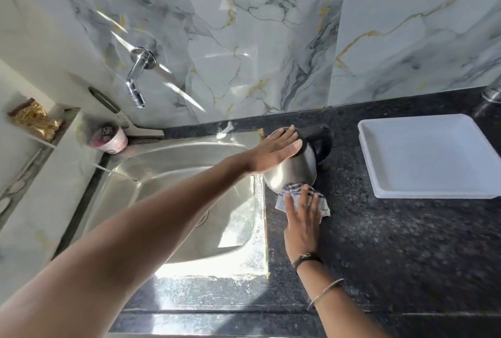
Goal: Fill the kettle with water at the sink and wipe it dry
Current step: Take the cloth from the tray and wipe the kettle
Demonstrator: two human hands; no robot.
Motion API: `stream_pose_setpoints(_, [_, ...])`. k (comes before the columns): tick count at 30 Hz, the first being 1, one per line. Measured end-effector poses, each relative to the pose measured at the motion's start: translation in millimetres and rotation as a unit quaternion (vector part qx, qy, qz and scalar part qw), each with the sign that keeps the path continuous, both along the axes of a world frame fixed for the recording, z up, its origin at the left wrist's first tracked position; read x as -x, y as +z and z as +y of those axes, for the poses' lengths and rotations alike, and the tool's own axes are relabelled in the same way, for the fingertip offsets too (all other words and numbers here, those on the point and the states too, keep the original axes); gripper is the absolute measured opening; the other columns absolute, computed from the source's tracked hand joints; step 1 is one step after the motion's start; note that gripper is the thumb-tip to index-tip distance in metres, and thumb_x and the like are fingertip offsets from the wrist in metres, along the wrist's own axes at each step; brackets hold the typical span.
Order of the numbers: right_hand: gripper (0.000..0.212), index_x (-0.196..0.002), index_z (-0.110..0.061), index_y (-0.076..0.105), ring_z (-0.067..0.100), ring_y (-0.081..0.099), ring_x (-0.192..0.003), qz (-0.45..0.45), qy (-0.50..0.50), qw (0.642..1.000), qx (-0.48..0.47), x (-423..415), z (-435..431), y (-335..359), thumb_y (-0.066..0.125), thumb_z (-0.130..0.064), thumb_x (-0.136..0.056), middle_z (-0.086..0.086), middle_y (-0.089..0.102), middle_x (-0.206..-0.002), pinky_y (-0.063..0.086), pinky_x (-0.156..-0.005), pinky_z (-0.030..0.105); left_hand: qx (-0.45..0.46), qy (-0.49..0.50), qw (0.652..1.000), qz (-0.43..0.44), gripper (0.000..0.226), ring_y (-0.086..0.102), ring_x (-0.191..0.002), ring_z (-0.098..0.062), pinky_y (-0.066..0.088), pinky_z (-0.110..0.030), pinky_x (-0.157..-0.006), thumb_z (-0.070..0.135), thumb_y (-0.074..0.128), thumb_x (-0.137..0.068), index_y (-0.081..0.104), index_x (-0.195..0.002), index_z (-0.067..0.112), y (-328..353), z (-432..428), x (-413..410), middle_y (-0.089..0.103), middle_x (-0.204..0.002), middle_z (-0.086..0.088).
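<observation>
A steel kettle point(296, 171) with a black handle stands on the dark granite counter point(393, 242), just right of the steel sink point(173, 202). My left hand point(273, 152) lies flat on the kettle's lid and upper side, fingers stretched out. My right hand point(302, 218) presses a white cloth with dark stripes point(291, 194) against the kettle's lower front. The wall tap point(137, 80) above the sink runs no water.
A white plastic tray point(423, 156) sits on the counter to the right. A small pink-and-white cup point(115, 139) stands at the sink's back left corner. A gold packet point(35, 119) lies on a left ledge. A metal object point(492, 92) shows at the far right edge.
</observation>
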State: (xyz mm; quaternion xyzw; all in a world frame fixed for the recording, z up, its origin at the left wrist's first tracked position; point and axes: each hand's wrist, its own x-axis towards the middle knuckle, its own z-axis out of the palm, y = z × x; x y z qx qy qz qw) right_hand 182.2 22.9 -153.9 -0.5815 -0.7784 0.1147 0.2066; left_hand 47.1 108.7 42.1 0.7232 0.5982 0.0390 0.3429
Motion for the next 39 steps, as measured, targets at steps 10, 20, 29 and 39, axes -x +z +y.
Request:
stream_pose_setpoints(10, [0.059,-0.147,0.006,0.039,0.024,0.051,-0.128,0.548,-0.278,0.788,0.047,-22,71,73,0.032,0.021,-0.09,0.024,0.047,-0.147,0.044,-0.102,0.016,0.02,0.022,1.0,-0.001,0.06,-0.014,-0.15,-0.019,-0.015,-0.031,-0.117,0.044,0.014,-0.106,-0.001,-0.155,0.013,3,-2,-5,-0.011,-0.164,-0.004])
stream_pose_setpoints(20, [0.051,-0.147,-0.012,0.047,0.025,0.056,-0.126,0.54,-0.251,0.78,0.191,13,75,62,0.037,0.004,-0.099,0.006,0.057,-0.14,0.041,-0.092,0.013,0.003,0.029,1.0,0.007,0.06,-0.017,-0.15,-0.023,-0.017,-0.033,-0.113,0.048,0.01,-0.104,-0.003,-0.155,0.018,-7,-1,-12,-0.016,-0.163,-0.005])
stream_pose_setpoints(29, [0.037,-0.132,0.006,0.05,0.043,0.061,-0.116,0.527,-0.395,0.703,0.269,53,60,91,0.043,0.002,-0.096,0.029,0.06,-0.13,0.047,-0.083,0.035,0.025,0.094,0.994,-0.055,0.086,-0.015,-0.15,-0.018,-0.014,-0.046,-0.119,0.071,0.006,-0.083,0.0,-0.155,0.024,-9,5,-19,-0.013,-0.164,0.004])
stream_pose_setpoints(39, [0.033,-0.112,0.004,0.065,0.029,0.068,-0.1,0.452,-0.253,0.721,0.461,65,42,114,0.065,-0.024,-0.094,0.018,0.071,-0.113,0.055,-0.083,0.03,0.071,0.082,0.99,-0.091,0.067,-0.016,-0.149,-0.013,-0.016,-0.042,-0.119,0.063,0.008,-0.098,0.0,-0.155,0.031,8,6,-15,-0.011,-0.164,0.006])
